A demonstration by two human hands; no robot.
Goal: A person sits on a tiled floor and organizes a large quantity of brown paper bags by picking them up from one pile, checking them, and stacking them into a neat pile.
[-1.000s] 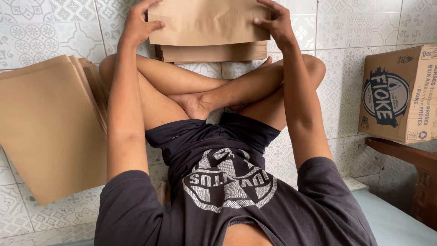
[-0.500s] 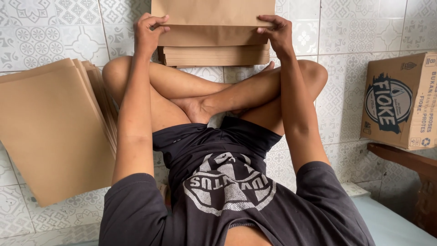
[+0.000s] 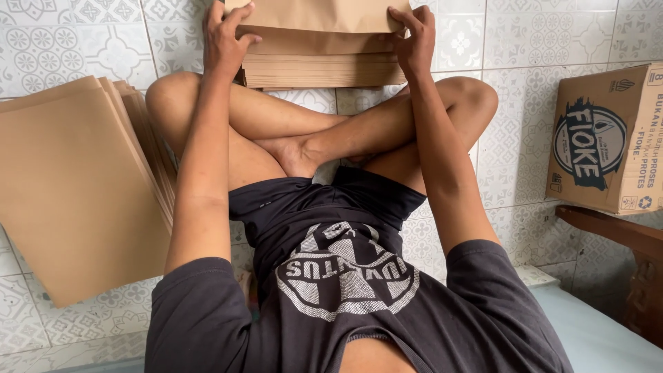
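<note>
Atop stack (image 3: 323, 70): left hand (image 3: 224, 43), right hand (image 3: 414, 43) pinch sheet (image 3: 318, 15) corners.

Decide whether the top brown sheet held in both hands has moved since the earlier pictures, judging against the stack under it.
Yes. The top brown sheet has slid away from the person, so its near edge now uncovers more of the stack below. Left hand and right hand grip its corners.

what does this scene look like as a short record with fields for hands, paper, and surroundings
left hand: grips the left edge of the top brown paper sheet
right hand: grips the right edge of that sheet
front stack: brown paper sheets on the patterned tile floor, beyond the crossed legs
side stack: fanned brown sheets at the person's left
cardboard box: at the person's right, on a wooden ledge
posture: seated cross-legged, dark shirt and shorts
</note>
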